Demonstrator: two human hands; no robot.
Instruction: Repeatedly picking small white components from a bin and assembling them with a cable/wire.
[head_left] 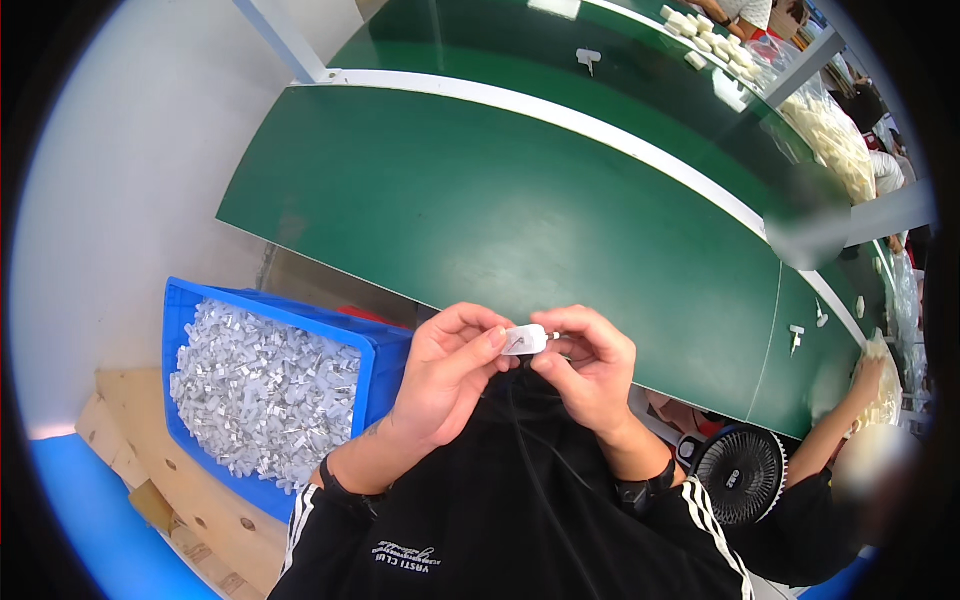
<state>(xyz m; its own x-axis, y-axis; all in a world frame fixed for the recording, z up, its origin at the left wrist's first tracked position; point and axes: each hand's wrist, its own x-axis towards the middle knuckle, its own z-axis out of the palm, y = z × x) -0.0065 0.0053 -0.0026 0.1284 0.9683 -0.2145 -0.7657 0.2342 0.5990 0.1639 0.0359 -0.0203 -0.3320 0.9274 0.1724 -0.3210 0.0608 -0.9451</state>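
Pinching a white plastic piece (523, 341) between left hand (445, 378) and right hand (597, 378). Probably light, stiff, slippery; best held by edges.

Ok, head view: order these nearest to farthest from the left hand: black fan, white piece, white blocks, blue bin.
1. White piece, held in the left hand.
2. Blue bin, to its left.
3. Black fan, lower right.
4. White blocks, far upper right.

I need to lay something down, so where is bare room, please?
The green table is bare between the left hand and the white strip. Crowded: the blue bin, full of pale parts, and the far right, with white blocks.
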